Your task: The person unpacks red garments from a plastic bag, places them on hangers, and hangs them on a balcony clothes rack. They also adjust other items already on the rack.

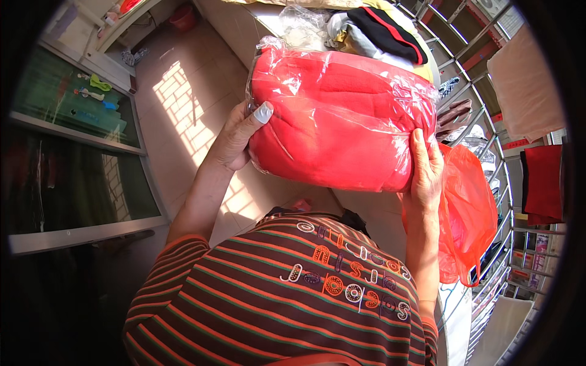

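A bundle of red folded fabric in clear plastic wrap (339,121) is held up in front of me between both hands. My left hand (240,135) grips its left side, the thumb on the front; a white wrapping covers the thumb's tip. At the lower right side, my right hand (425,171) holds it with the thumb pressed on the plastic and the fingers partly hidden. Just beyond the bundle lie a crumpled clear plastic bag (302,27) and a black garment with a red stripe (387,32). A red plastic bag (464,215) is beside my right forearm.
Metal window bars (506,183) curve along the right, with a red and black cloth (543,183) and a pale cloth (526,87) beyond them. Glass sliding doors (87,174) stand at left. A red bucket (183,18) sits on the tiled floor (178,110) at the far end.
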A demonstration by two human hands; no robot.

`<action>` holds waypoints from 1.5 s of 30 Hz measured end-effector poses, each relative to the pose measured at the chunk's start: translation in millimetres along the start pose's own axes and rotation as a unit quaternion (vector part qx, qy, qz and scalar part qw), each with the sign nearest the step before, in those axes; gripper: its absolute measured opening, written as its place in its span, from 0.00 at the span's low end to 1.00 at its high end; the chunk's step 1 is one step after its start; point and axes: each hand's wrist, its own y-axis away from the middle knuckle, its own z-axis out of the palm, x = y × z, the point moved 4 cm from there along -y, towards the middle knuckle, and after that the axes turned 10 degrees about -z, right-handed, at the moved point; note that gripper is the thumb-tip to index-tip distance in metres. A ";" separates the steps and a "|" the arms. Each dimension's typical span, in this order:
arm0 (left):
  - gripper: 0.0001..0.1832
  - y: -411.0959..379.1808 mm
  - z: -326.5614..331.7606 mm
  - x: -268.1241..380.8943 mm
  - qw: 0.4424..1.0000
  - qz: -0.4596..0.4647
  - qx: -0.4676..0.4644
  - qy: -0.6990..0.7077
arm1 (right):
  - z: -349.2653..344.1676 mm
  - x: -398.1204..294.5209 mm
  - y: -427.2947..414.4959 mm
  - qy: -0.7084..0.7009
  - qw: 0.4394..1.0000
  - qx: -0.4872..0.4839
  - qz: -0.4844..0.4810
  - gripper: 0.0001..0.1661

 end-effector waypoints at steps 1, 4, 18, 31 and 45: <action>0.26 -1.9 -7.0 1.7 1.000 0.006 0.008 -0.016 | 5.8 6.5 0.7 -0.034 0.999 0.020 0.003 0.16; 0.25 -3.2 -17.6 4.2 0.999 0.035 0.020 -0.037 | 12.3 26.8 3.3 -0.024 0.999 0.011 0.025 0.17; 0.18 43.5 -16.3 1.1 0.955 0.091 0.046 -0.280 | 24.8 74.0 71.7 0.278 0.953 -0.112 -0.052 0.34; 0.52 83.2 -12.0 -28.5 0.945 -0.173 -0.151 -0.233 | 51.6 45.0 100.5 0.213 0.944 -0.168 -0.189 0.14; 0.18 28.5 -28.1 -71.2 0.986 0.037 -0.023 -0.159 | 53.5 50.1 112.3 0.341 0.921 -0.032 -0.185 0.06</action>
